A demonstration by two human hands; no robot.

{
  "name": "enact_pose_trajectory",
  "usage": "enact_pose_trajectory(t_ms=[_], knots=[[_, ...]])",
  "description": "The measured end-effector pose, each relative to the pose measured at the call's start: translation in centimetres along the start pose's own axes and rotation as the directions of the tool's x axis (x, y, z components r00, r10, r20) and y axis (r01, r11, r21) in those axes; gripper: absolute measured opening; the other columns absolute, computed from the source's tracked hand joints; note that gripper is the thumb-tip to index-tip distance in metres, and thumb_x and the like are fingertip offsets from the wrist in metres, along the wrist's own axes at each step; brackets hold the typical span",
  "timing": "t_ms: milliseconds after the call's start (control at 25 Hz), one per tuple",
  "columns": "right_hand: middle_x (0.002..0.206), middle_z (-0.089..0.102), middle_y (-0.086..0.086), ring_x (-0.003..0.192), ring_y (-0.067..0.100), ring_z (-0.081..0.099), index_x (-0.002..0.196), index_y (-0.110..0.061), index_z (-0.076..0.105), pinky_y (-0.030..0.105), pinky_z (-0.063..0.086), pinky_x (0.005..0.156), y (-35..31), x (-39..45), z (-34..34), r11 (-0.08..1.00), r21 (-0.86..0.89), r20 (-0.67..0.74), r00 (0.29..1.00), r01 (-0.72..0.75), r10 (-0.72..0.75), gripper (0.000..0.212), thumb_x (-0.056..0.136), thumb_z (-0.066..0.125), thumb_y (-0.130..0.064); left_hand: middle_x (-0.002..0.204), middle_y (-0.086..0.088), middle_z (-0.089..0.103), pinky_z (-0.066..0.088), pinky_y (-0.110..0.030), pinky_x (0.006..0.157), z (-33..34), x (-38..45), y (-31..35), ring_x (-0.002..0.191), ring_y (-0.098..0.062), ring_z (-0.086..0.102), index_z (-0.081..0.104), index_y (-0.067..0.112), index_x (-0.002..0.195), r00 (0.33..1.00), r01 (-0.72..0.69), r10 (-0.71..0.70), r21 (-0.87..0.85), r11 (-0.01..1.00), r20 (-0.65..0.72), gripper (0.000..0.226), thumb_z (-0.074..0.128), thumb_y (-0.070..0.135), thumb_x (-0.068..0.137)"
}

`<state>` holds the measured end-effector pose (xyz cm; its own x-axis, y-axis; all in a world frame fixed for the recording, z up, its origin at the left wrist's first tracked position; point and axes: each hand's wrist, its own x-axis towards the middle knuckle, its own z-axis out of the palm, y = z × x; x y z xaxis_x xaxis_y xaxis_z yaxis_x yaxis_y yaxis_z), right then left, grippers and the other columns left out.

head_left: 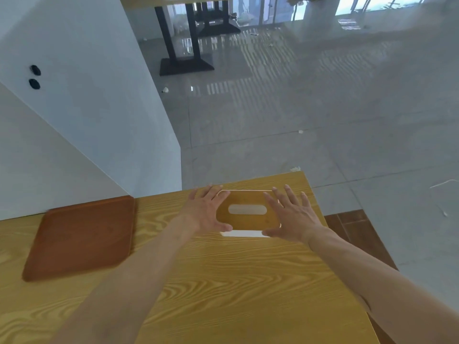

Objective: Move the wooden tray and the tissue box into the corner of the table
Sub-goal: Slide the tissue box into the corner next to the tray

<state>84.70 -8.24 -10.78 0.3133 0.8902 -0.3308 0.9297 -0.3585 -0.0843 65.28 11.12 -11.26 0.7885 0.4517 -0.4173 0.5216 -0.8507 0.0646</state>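
The tissue box, white with a wooden lid and an oval slot, stands near the far right corner of the wooden table. My left hand lies against its left side, fingers spread, thumb at the near edge. My right hand lies against its right side in the same way. Both hands clasp the box between them. The brown wooden tray lies flat at the far left of the table, against the white wall.
A white wall runs along the table's left side. The table's far edge and right edge drop to a glossy grey floor. A dark-legged table stands further back. A brown tiled patch lies beside the right edge.
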Motion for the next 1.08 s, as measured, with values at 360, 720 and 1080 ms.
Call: enact_pose_trajectory(t_ms=[360, 720, 1080], knots=[[0.161, -0.032, -0.002, 0.144, 0.03, -0.032, 0.149, -0.034, -0.029, 0.068, -0.011, 0.113, 0.4, 3.4, 2.0, 0.999, 0.05, 0.204, 0.979, -0.018, 0.008, 0.137, 0.06, 0.063, -0.084, 0.16, 0.004, -0.03, -0.007, -0.058, 0.119, 1.1, 3.2, 0.3, 0.148, -0.018, -0.022, -0.022, 0.029, 0.152, 0.984, -0.059, 0.05, 0.043, 0.997, 0.173, 0.142, 0.064, 0.087, 0.054], [0.165, -0.003, 0.008, 0.151, 0.03, -0.006, 0.154, -0.026, -0.011, 0.06, 0.006, 0.118, -0.4, 4.1, 2.0, 0.999, 0.026, 0.105, 0.994, 0.027, -0.03, 0.133, 0.064, 0.079, -0.064, 0.165, 0.0, -0.009, 0.011, -0.053, 0.12, 1.4, 3.0, 1.0, 0.151, -0.026, 0.002, -0.012, 0.026, 0.155, 0.995, -0.066, 0.063, 0.037, 0.997, 0.076, 0.134, 0.074, 0.071, 0.062], [0.159, 0.013, 0.012, 0.145, 0.032, 0.015, 0.155, -0.023, -0.003, 0.05, 0.023, 0.118, -1.1, 0.7, -1.3, 0.993, -0.02, 0.056, 0.991, 0.12, -0.119, 0.131, 0.06, 0.08, -0.058, 0.164, -0.004, 0.002, 0.017, -0.048, 0.118, -0.3, -1.5, 3.0, 0.149, -0.031, 0.009, -0.004, 0.026, 0.156, 0.999, -0.021, 0.022, -0.016, 1.0, 0.028, 0.132, 0.078, 0.064, 0.06]])
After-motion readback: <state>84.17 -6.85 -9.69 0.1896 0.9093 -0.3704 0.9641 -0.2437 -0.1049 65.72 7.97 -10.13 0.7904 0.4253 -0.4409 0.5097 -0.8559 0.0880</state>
